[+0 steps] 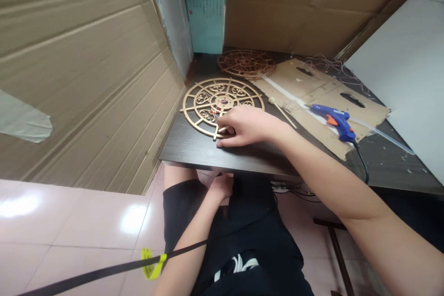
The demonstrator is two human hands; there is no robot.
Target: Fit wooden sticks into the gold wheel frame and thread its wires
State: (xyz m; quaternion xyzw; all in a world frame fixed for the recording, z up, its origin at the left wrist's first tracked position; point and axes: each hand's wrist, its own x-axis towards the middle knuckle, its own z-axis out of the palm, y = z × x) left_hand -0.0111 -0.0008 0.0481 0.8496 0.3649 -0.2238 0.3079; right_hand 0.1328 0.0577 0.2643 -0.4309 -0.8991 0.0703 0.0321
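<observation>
The right hand (248, 126) rests on the dark counter (187, 148), its fingers (229, 130) pinched narrow on a short pale stick (223, 129) at the rim of a fretwork wooden wheel (189, 101). Below the counter, the left hand (221, 187) sits by the thigh, its fingers unclear. A blue glue gun (335, 120) lies on cardboard (312, 78), no brand legible; the teal notice (206, 14) is too small to read.

A round, gold-coloured laser-cut wooden disc (208, 84) lies flat near the edge of the dark tabletop (194, 148), with spokes and scrollwork inside its rim. Thin reddish wires (218, 110) tangle at its hub. A pale stick (223, 129), apparently wood, sits at its lower rim, partly hidden.
</observation>
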